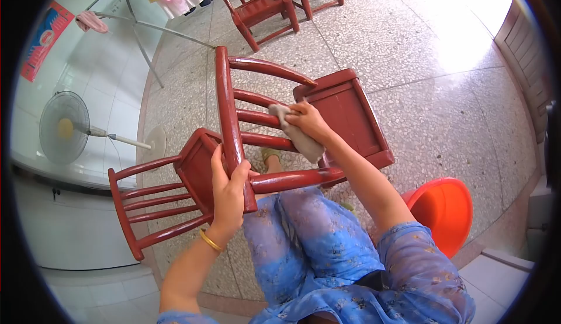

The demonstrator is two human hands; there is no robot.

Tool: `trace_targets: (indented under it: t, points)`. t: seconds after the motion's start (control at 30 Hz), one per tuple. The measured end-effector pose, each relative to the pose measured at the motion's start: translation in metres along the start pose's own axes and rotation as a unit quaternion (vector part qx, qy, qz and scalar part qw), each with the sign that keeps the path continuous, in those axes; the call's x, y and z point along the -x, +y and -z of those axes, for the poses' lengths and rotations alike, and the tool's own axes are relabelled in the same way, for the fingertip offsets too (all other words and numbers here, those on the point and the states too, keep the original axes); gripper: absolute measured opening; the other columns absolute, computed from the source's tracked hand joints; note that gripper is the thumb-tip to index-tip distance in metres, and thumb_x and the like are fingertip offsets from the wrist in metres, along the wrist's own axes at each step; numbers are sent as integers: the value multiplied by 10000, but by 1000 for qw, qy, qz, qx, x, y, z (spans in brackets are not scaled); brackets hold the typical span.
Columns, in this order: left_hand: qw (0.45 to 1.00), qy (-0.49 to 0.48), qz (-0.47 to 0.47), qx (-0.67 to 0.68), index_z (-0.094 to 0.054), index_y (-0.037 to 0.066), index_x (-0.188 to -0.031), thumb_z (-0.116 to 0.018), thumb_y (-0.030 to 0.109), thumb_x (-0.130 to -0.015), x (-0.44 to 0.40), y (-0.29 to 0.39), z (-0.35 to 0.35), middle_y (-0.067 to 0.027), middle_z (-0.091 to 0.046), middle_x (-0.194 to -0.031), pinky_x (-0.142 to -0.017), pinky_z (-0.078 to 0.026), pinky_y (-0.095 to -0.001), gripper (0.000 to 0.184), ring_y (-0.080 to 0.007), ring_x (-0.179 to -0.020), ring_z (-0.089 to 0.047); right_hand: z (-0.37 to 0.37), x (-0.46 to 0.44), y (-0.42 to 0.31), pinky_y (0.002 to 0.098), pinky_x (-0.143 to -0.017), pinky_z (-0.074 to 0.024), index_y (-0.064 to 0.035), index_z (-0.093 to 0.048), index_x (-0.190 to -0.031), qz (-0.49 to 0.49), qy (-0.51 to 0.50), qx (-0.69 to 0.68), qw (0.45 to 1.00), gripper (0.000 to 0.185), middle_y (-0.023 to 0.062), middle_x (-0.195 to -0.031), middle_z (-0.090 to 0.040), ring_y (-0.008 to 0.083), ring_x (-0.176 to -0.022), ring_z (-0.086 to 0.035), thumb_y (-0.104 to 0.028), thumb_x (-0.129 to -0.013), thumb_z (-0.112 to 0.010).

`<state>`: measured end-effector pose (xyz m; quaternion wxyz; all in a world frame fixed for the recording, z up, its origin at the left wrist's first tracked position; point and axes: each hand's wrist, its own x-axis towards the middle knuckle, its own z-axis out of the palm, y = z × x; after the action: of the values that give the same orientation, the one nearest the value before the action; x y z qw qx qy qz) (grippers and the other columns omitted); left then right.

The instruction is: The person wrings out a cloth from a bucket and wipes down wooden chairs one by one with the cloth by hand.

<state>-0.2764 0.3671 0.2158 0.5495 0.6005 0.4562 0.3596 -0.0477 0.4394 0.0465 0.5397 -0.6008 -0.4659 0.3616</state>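
A dark red wooden chair (345, 111) is in front of my knees, its slatted back towards me. My left hand (229, 186) is wrapped round the chair's top rail near its lower end; a gold bangle (210, 240) circles that wrist. Against the back slats, my right hand (308, 120) grips a greyish cloth (305, 143), which hangs down beside the spindles. Part of the cloth is hidden under my fingers.
Another red chair (166, 198) stands close on the left, and more red chairs (263, 11) are at the back. An orange-red bucket (444, 213) is at my right. A fan (65, 126) and a metal drying rack (131, 20) with clothes are on the left.
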Motion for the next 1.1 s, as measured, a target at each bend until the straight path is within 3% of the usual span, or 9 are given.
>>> trace_targets:
  t: [0.17, 0.2, 0.3, 0.5, 0.6, 0.73, 0.87, 0.97, 1.1]
  points:
    - [1000, -10, 18, 18, -230, -7, -1447, -524, 102, -952, 2, 9, -4, -104, -530, -1084, -779, -540, -299, 586, -146, -873, -604, 4, 6, 95, 337, -744, -518, -27, -705, -1076, -90, 49, -22, 994, 360, 128, -860, -700, 223, -798, -675, -241, -787, -711]
    - [1000, -7, 18, 23, -239, -7, -1443, -530, 107, -949, 2, 8, -3, -105, -529, -1083, -780, -541, -299, 584, -145, -871, -604, 7, 8, 94, 327, -716, -518, -31, -710, -1062, -128, 33, -78, 988, 335, 115, -815, -706, 207, -752, -674, -226, -789, -708]
    - [1000, -1, 13, 14, -264, -7, -1432, -536, 110, -947, 1, 7, -3, -110, -530, -1091, -772, -534, -292, 568, -144, -873, -602, 6, 11, 80, 321, -704, -513, -35, -715, -1043, -150, 52, -30, 987, 304, 104, -813, -706, 196, -743, -667, -203, -789, -704]
    - [1000, 8, 16, 20, -298, -10, -1417, -548, 99, -941, 1, 6, -3, -115, -529, -1130, -760, -513, -284, 549, -138, -884, -586, -12, 2, 5, 358, -684, -522, -31, -726, -1012, -6, 52, -1, 999, 313, 143, -767, -700, 228, -709, -674, -222, -767, -689]
    - [1000, 8, 18, 17, -297, -9, -1419, -545, 95, -946, 1, 5, -1, -110, -528, -1141, -776, -509, -285, 544, -128, -909, -569, -11, 12, -104, 384, -783, -515, -39, -714, -1065, 47, -14, -23, 999, 370, 185, -900, -673, 275, -844, -661, -237, -754, -694]
    - [1000, 18, -3, 17, -290, -12, -1421, -543, 96, -949, 0, 3, -2, -112, -528, -1142, -773, -515, -282, 546, -125, -897, -569, -27, 5, -123, 377, -927, -463, -14, -688, -1120, 116, -11, 53, 992, 421, 171, -1079, -602, 302, -1038, -607, -263, -782, -713]
    - [1000, 15, 1, 14, -276, -13, -1428, -543, 101, -951, 2, 8, -4, -113, -529, -1137, -780, -520, -284, 558, -130, -895, -580, -21, 1, -66, 421, -904, -480, -78, -710, -1112, 32, 29, 33, 999, 433, 207, -1091, -606, 352, -1022, -622, -305, -743, -717]
    - [1000, 9, 19, 8, -262, -12, -1434, -539, 102, -950, 1, 6, -2, -120, -532, -1129, -777, -529, -289, 570, -140, -884, -598, -3, 6, -13, 385, -817, -510, -24, -711, -1050, -38, -4, -46, 998, 352, 197, -949, -659, 295, -888, -656, -253, -784, -688]
    - [1000, -3, 8, 9, -234, 40, -1472, -547, 143, -959, 0, 1, 1, -123, -540, -1059, -760, -560, -312, 610, -165, -885, -611, 4, 13, 56, 337, -744, -518, -38, -720, -1024, -72, 67, -4, 995, 305, 136, -856, -695, 210, -800, -667, -242, -797, -713]
